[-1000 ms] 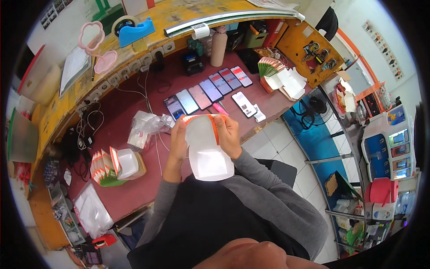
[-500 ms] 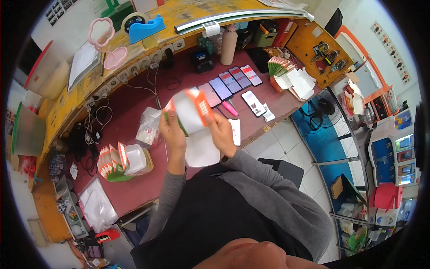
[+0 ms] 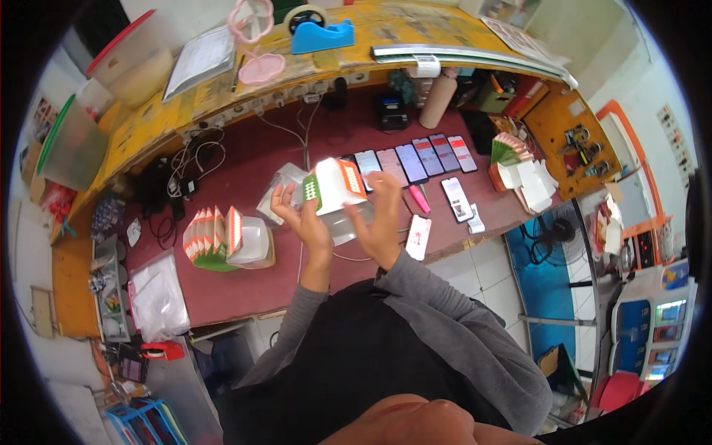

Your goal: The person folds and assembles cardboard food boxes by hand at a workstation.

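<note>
Dark red covers the worktop (image 3: 245, 282) seen from above, beneath two raised hands. Far to the left of the hands lies a clear plastic bag (image 3: 158, 297) near the table's front edge. Between it and the hands stands a fanned stack of flat cartons (image 3: 211, 237) in white, green and orange, with a clear plastic tub (image 3: 251, 241) leaning against it. The left hand (image 3: 302, 216) has its fingers spread and supports the left side of a small white carton (image 3: 335, 194) with a green panel and an orange panel. The right hand (image 3: 382, 219) grips the carton's other side, so both hands are closed on it, holding it in the air just above the table. A translucent insert or bag seems to hang below the carton; its exact form is unclear. The work appears to be at the stage of shaping or closing this carton; the next move would likely call for a firm pinch on one side while the other hand tucks a flap. Beyond the hands lies a row of phones (image 3: 415, 157), face up. To the right of the hands lie a pink marker (image 3: 420, 199), two more phones, and another pile of white cartons (image 3: 523, 167).
</note>
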The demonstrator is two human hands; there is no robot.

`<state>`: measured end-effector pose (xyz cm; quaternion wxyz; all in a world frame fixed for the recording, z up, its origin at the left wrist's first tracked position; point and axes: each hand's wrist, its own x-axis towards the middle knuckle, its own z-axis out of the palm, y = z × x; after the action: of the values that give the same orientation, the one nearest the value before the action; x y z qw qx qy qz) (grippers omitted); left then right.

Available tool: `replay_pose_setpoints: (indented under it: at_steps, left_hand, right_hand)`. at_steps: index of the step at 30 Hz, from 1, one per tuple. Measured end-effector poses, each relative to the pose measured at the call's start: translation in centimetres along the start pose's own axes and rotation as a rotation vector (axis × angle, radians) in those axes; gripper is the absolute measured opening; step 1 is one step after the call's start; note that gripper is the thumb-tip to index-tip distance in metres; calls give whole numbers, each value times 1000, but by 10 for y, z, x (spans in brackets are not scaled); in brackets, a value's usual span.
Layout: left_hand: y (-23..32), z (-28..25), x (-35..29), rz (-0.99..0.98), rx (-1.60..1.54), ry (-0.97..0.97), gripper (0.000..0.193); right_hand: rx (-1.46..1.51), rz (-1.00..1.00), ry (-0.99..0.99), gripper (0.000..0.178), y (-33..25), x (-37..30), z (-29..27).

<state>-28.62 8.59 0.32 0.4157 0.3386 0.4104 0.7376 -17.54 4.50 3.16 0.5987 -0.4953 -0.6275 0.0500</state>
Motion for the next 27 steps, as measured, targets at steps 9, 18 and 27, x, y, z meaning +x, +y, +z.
replay_pose_setpoints:
  at_steps: [9, 18, 27]
  left_hand:
    - [52, -44, 3, -183, -530, -325, 95]
    - [92, -176, 67, 293, 1687, 87, 118]
    - [49, -308, 158, 31, 787, 359, 35]
  right_hand:
    - [545, 543, -355, 70, 41, -12, 65]
    - [944, 891, -443, 54, 58, -15, 137]
    - [126, -307, -1077, 101, -20, -13, 258]
